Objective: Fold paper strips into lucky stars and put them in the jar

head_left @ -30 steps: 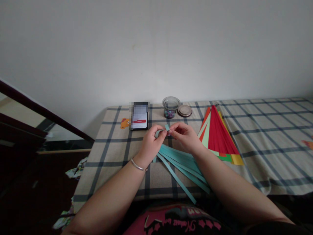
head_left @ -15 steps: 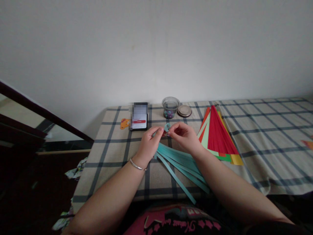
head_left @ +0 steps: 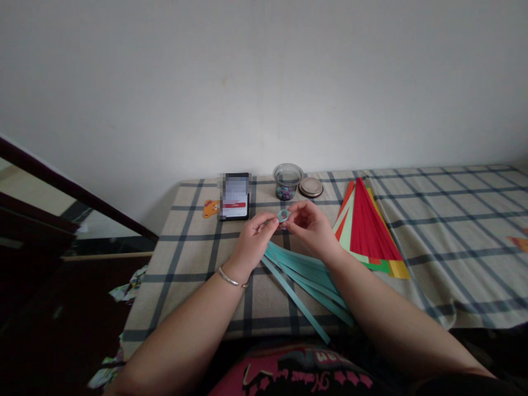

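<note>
Between my hands is a small loop of light-blue paper strip (head_left: 282, 215). My left hand (head_left: 257, 234) pinches it from the left with thumb and forefinger. From the right, the thumb and fingertips of my right hand (head_left: 309, 228) close on the loop's other side. Below them, a fan of loose light-blue paper strips (head_left: 305, 267) lies on the tablecloth, partly under my right forearm. Beyond my hands stands a clear plastic cup (head_left: 287, 179) with small purple and teal pieces in its bottom.
A round lid (head_left: 311, 187) lies beside the cup. Left of it a phone or tablet (head_left: 235, 198) leans upright against an orange bear figure (head_left: 210, 208). To the right are fanned paper strips (head_left: 371, 231) in red, green, orange and yellow. A checked cloth (head_left: 185, 264) covers the table.
The blue paper loop has turned and now faces me as a rounder ring. My right fingers have shifted slightly upward around it, while my left hand stays nearly in place.
</note>
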Tool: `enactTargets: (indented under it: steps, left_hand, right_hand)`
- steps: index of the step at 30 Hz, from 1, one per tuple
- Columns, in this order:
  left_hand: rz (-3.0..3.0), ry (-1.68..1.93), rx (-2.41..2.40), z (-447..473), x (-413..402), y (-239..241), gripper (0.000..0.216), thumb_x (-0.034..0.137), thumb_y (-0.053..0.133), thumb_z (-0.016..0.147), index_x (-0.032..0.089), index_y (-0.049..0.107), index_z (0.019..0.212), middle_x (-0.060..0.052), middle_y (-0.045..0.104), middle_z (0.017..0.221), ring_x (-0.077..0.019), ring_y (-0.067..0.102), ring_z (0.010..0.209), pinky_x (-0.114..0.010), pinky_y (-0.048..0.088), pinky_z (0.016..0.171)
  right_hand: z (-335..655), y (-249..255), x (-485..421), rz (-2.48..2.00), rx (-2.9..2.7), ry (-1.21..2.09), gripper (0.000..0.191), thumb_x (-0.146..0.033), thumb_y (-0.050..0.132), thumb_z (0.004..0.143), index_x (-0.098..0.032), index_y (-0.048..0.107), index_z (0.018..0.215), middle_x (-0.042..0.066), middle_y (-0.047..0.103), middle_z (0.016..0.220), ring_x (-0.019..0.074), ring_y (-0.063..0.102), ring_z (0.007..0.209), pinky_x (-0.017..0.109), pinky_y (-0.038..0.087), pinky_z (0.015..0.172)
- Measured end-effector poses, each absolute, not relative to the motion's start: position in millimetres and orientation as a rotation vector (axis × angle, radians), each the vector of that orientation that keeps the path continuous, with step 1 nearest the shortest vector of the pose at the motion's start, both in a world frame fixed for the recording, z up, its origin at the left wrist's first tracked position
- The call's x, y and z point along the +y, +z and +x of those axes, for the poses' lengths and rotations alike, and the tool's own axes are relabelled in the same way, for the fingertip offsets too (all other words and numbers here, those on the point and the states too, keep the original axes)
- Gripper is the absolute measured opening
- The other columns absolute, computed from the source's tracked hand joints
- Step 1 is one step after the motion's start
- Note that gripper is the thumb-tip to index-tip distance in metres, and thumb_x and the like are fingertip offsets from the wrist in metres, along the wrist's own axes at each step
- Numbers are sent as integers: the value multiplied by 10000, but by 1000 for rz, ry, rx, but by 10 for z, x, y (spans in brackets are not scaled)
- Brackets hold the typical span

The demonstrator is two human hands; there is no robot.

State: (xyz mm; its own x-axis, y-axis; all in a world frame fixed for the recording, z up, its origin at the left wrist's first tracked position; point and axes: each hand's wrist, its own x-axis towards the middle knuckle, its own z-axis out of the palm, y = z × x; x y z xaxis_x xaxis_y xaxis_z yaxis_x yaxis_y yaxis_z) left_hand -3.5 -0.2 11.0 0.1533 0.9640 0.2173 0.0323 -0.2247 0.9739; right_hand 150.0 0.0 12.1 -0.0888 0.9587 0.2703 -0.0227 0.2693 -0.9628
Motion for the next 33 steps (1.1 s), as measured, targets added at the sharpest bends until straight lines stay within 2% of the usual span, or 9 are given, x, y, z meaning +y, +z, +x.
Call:
enactTargets:
  steps: [6,12,16,21,26,33]
  left_hand:
    - [1298,1263,915,-31,34,65,146,300,666,765,183,724,830,-58,695,996,-190,627,975,-334,470,927]
    - [1114,1196,844,-19,43,70,164,312,695,733,187,743,828,-56,733,910,-196,648,958,-372,450,972]
    - [1112,1168,853,-25,62,48,189,338,704,724,183,743,823,-60,742,888,-206,658,939,-382,461,954]
    - [1129,1135,868,-36,74,21,239,376,716,709,174,736,835,-64,741,887,-209,655,930,-376,469,927]
    - [1104,1141,872,-39,78,-1,204,339,719,711,171,725,827,-49,734,872,-178,649,866,-335,472,882]
    - [1156,1146,943,-38,83,3,198,351,696,740,161,683,797,-31,696,801,-157,631,794,-306,488,810]
  right_hand:
    - [1529,133,-33,-1020,-1570,863,216,-254,661,779,-223,561,967,-33,554,680,109,499,573,247,401,536]
    - [1547,118,-56,-1004,-1643,740,247,-219,638,797,-228,550,1028,-27,563,698,112,516,578,246,431,545]
    - [1557,95,-62,-1013,-1710,650,170,-222,637,801,-229,558,952,-14,576,720,116,530,598,248,446,556]
    - [1567,87,-72,-1045,-1769,548,255,-217,629,807,-245,556,1050,2,605,773,123,541,606,260,464,573]
    - [1572,136,-81,-1074,-1871,453,80,-224,604,832,-237,589,909,15,587,763,129,554,617,269,461,584]
    - [1565,149,-76,-1122,-1853,482,69,-228,618,813,-223,590,876,3,566,718,125,541,597,265,448,572]
